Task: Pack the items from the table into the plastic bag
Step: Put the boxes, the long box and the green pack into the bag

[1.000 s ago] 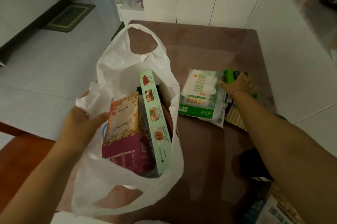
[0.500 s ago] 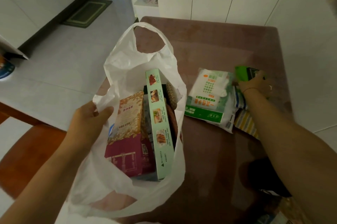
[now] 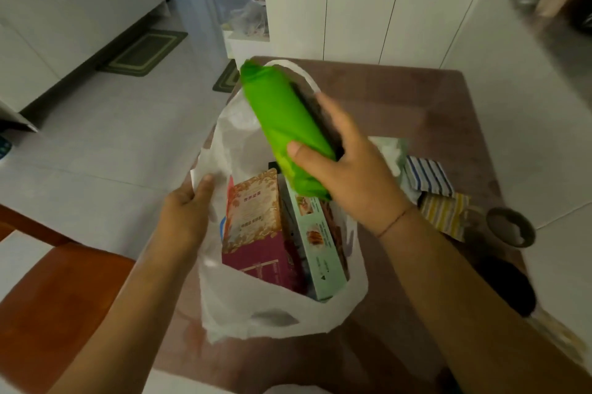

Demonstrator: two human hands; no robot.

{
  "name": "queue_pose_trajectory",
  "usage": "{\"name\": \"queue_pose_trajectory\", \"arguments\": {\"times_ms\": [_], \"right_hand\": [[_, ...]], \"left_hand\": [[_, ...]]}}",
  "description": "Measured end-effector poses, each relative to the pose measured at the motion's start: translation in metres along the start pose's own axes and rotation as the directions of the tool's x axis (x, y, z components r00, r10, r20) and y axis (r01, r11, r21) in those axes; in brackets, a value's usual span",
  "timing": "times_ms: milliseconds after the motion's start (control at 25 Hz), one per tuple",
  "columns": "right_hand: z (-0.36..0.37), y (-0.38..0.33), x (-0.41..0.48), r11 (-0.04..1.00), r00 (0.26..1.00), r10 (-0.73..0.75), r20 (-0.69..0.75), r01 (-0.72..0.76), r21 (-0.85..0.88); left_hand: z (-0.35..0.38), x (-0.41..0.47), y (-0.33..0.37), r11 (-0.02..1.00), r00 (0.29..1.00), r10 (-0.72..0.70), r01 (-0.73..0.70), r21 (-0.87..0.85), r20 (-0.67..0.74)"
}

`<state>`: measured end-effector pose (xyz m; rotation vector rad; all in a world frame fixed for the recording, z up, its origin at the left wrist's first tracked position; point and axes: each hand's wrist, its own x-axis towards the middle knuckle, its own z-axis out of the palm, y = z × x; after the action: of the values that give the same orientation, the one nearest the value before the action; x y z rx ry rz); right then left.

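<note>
**A:** What has your right hand (image 3: 346,169) got?

**B:** You've got it wrapped around a long green pack (image 3: 282,127), thumb across the near side and fingers curled over the dark far edge. The pack is tilted, its far end up by the far handle of the bag (image 3: 282,304) and its near end down over the open mouth. It sits above the things inside; I can't tell whether it touches them.

**A:** And the left hand (image 3: 185,214)?

**B:** You're pinching the left rim of the bag with it, thumb on the inside of the plastic, holding the mouth wide.

**A:** What's in the bag?

**B:** A maroon and gold box (image 3: 256,227) stands on the left side. Just beside it, on the right, a long pale green box (image 3: 317,249) with food pictures leans on its edge. Something dark lies between and behind them, too hidden to name.

**A:** What's on the table (image 3: 400,111)?

**B:** To the right of your right hand, a white and green packet (image 3: 392,150) is partly hidden behind the hand. Next to it lies a blue-striped pouch (image 3: 427,177), and a yellow-striped pouch (image 3: 445,214) overlaps its near corner. A round dark cup (image 3: 511,227) sits near the right edge, close to the yellow-striped pouch. A black object (image 3: 512,288) lies nearer you, along your right forearm.
</note>
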<state>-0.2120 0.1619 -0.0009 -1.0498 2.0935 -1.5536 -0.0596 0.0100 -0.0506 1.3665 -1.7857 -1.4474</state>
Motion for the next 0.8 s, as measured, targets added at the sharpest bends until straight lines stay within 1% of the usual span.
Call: {"name": "queue_pose_trajectory", "arguments": {"times_ms": [40,120,200,240,280,320,360,400,440,480,520,560,600,640,680,720,760,800], "right_hand": [[0.017,-0.003,-0.008,0.995,0.998,0.03,0.047,-0.025,-0.095],[0.049,0.004,-0.019,0.934,0.987,0.147,0.066,-0.117,-0.337],[0.072,0.015,-0.028,0.808,0.956,0.276,0.103,-0.172,-0.564],[0.08,0.019,-0.032,0.743,0.929,0.338,0.148,-0.167,-0.648],[0.085,0.023,-0.033,0.7,0.904,0.38,0.199,-0.14,-0.701],[0.084,0.024,-0.032,0.699,0.89,0.381,0.25,-0.101,-0.708],[0.078,0.025,-0.028,0.757,0.901,0.327,0.284,-0.07,-0.649],[0.066,0.026,-0.021,0.852,0.938,0.209,0.275,-0.037,-0.522],[0.048,0.027,-0.013,0.933,0.985,0.041,0.166,0.022,-0.36],[0.027,0.033,-0.004,0.968,0.991,-0.121,-0.05,0.106,-0.229],[0.005,0.048,0.004,0.969,0.925,-0.219,-0.311,0.167,-0.184],[-0.017,0.071,0.012,0.972,0.826,-0.214,-0.522,0.127,-0.198],[-0.035,0.099,0.018,0.979,0.756,-0.116,-0.644,-0.021,-0.202],[-0.048,0.129,0.024,0.954,0.745,0.058,-0.665,-0.238,-0.184],[-0.053,0.161,0.028,0.878,0.755,0.264,-0.601,-0.446,-0.175],[-0.053,0.189,0.031,0.785,0.75,0.43,-0.502,-0.585,-0.202],[-0.048,0.213,0.034,0.715,0.74,0.518,-0.429,-0.65,-0.257],[-0.043,0.232,0.039,0.669,0.735,0.548,-0.398,-0.671,-0.319]], "left_hand": [[-0.002,0.0,0.0,0.999,1.0,0.02,-0.02,-0.041,-0.004],[-0.006,0.0,-0.002,0.994,0.999,0.048,-0.048,-0.1,-0.004],[-0.011,0.002,-0.005,0.99,1.0,0.032,-0.031,-0.138,0.001],[-0.012,0.003,-0.007,0.989,1.0,0.015,-0.014,-0.149,0.006],[-0.012,0.005,-0.008,0.989,1.0,0.002,0.0,-0.149,0.013],[-0.012,0.005,-0.009,0.99,1.0,-0.005,0.008,-0.139,0.022],[-0.011,0.005,-0.009,0.993,1.0,0.0,0.004,-0.122,0.029],[-0.011,0.005,-0.009,0.995,1.0,0.01,-0.007,-0.103,0.028],[-0.01,0.005,-0.009,0.996,1.0,0.01,-0.008,-0.085,0.019],[-0.008,0.005,-0.009,0.998,1.0,-0.011,0.011,-0.066,0.008],[-0.007,0.005,-0.009,0.998,0.999,-0.038,0.038,-0.046,-0.001],[-0.004,0.003,-0.009,0.998,0.998,-0.061,0.061,-0.024,-0.009],[-0.003,0.001,-0.009,0.997,0.997,-0.074,0.074,-0.007,-0.016],[-0.001,0.0,-0.008,0.996,0.996,-0.085,0.085,0.006,-0.027],[0.0,-0.002,-0.007,0.995,0.995,-0.097,0.097,0.014,-0.037],[0.0,-0.003,-0.005,0.994,0.993,-0.111,0.112,0.02,-0.046],[0.002,-0.004,-0.004,0.992,0.991,-0.12,0.122,0.026,-0.057],[0.004,-0.004,-0.003,0.991,0.989,-0.128,0.13,0.028,-0.072]]}}
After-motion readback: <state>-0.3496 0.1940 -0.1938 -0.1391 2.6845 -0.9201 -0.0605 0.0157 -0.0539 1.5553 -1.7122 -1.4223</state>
